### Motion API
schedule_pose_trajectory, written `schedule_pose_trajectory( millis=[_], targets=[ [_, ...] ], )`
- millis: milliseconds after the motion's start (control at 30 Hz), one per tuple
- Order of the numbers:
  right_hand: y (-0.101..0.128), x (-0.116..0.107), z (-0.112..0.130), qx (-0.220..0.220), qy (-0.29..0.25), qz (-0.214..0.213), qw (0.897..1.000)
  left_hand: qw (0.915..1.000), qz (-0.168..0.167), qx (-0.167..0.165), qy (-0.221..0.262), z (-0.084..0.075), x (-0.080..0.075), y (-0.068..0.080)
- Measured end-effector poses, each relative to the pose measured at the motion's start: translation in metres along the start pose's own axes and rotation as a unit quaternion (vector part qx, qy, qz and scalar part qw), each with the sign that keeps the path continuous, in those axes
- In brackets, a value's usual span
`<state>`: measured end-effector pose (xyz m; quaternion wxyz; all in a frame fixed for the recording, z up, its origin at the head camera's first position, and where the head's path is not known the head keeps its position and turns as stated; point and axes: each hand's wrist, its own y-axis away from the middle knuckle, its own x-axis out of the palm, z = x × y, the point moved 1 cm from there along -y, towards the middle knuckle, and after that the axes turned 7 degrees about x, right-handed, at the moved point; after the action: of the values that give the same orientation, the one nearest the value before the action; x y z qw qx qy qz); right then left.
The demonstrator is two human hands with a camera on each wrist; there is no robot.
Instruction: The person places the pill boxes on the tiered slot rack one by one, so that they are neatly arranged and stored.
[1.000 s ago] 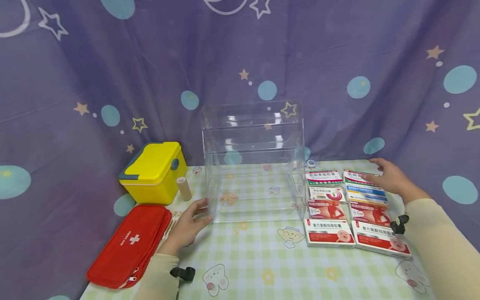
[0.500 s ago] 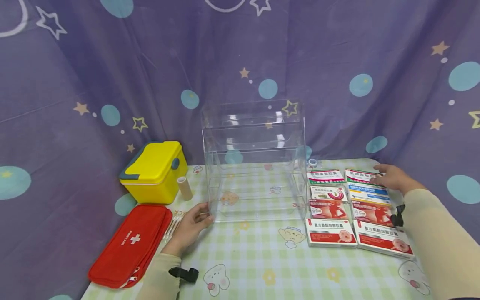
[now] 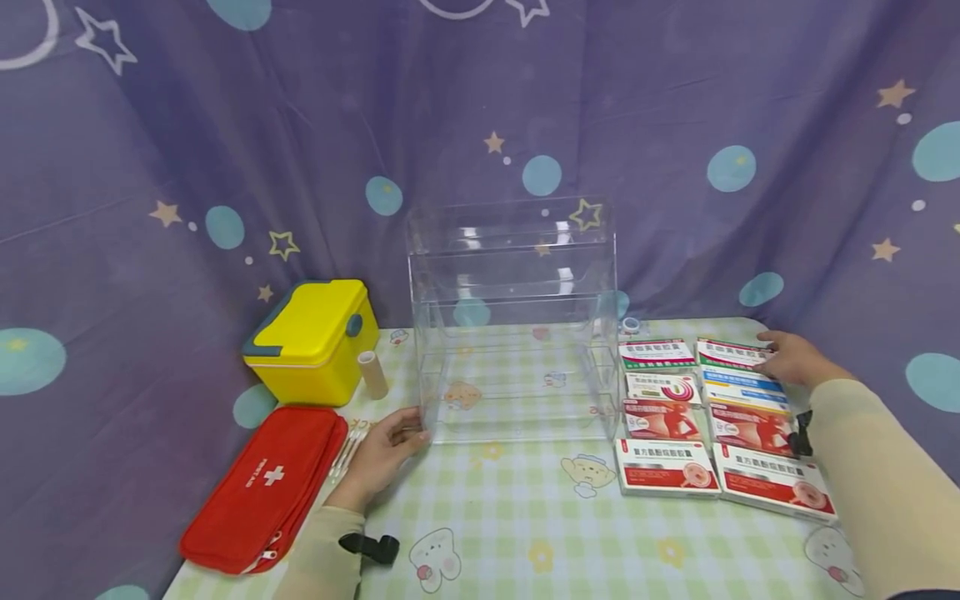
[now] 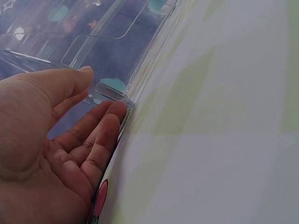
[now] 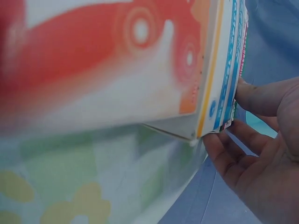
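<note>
A clear acrylic tiered shelf (image 3: 513, 333) stands empty in the middle of the checked tablecloth. My left hand (image 3: 408, 429) lies flat on the cloth. Its thumb and straight fingers touch the shelf's front left corner (image 4: 124, 98), and the left hand (image 4: 103, 91) holds nothing. Several medicine boxes lie in two columns right of the shelf. My right hand (image 3: 772, 350) touches the far right end of the back green-edged box (image 3: 731, 352). In the right wrist view the thumb (image 5: 261, 98) presses against the box ends (image 5: 224, 70) and the fingers (image 5: 233, 158) lie fairly straight beside them.
A yellow case (image 3: 311, 337) and a tan roll (image 3: 371, 375) stand left of the shelf. A red first-aid pouch (image 3: 262, 487) and cotton swabs (image 3: 343, 454) lie in front of them. A small tape roll (image 3: 630, 325) sits behind the boxes. A purple curtain hangs close behind.
My right hand has drawn back a little to the right, from on top of the back box to its right end. The left hand has stayed at the shelf corner.
</note>
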<state>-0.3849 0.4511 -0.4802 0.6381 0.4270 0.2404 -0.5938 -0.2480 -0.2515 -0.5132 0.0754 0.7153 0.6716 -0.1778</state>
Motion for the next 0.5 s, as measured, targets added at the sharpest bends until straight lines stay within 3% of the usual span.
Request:
schedule_pose_trajectory(
  millis=[233, 500],
  targets=[
    [-0.001, -0.001, 0.002, -0.022, -0.004, -0.082, 0.996, 0.9999, -0.005, 0.008, -0.006, 0.010, -0.001, -0.003],
    [0.001, -0.001, -0.001, -0.001, -0.007, -0.081, 0.997, 0.9998, -0.018, 0.006, -0.011, 0.007, 0.002, -0.001]
  ],
)
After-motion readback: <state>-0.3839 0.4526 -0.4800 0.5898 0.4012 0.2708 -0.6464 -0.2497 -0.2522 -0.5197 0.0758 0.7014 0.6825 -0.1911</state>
